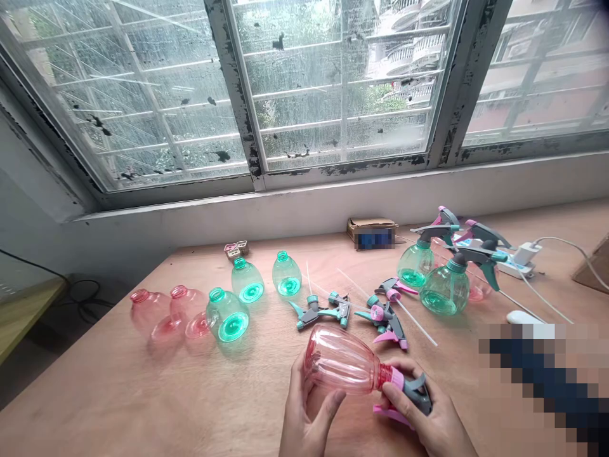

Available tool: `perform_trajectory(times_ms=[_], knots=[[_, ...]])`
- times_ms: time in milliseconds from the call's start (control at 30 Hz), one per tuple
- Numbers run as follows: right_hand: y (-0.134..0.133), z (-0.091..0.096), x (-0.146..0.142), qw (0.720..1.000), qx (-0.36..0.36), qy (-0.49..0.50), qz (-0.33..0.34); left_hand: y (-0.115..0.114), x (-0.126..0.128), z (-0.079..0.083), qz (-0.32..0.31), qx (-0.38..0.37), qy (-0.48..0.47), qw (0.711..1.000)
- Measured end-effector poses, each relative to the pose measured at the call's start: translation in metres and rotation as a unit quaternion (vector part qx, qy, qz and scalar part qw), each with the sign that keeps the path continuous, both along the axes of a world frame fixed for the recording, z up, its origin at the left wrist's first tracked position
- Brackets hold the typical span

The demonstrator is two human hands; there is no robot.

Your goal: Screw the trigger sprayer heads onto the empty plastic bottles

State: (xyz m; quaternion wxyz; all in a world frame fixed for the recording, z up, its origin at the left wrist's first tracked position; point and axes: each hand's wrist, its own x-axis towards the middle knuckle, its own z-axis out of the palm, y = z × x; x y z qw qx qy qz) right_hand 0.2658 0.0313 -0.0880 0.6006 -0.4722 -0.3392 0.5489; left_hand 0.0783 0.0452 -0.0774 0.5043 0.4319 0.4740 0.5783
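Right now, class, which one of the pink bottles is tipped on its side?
The pink bottle held between the left hand and the right hand, which grips its spray head; the other pink bottles stand upright on the table.

A wooden tabletop [114, 381] of pale reddish brown spreads beneath the left hand [309, 406] and the right hand [423, 406]. Far beyond both, a window [309, 70] shows 3 panes in a grey frame [238, 95] with dark peeling patches; daylight comes in through streaked glass. Bars [343, 120] cross outside it, before blurred greenery [304, 19] and, beyond the right hand, white balconies [423, 57]. Under the window, a pale wall [285, 219] meets the tabletop's far edge. Well to the left of the left hand, a dark gap [47, 343] separates the tabletop from a yellowish bench [28, 311]
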Motion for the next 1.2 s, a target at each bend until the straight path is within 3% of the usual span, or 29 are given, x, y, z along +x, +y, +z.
perform_trajectory(times_ms=[1200], knots=[[0.0011,0.0019,-0.0003,1.000,-0.007,-0.002,-0.021,0.0014,0.0014,-0.0016,-0.001,0.000,0.006,1.000]])
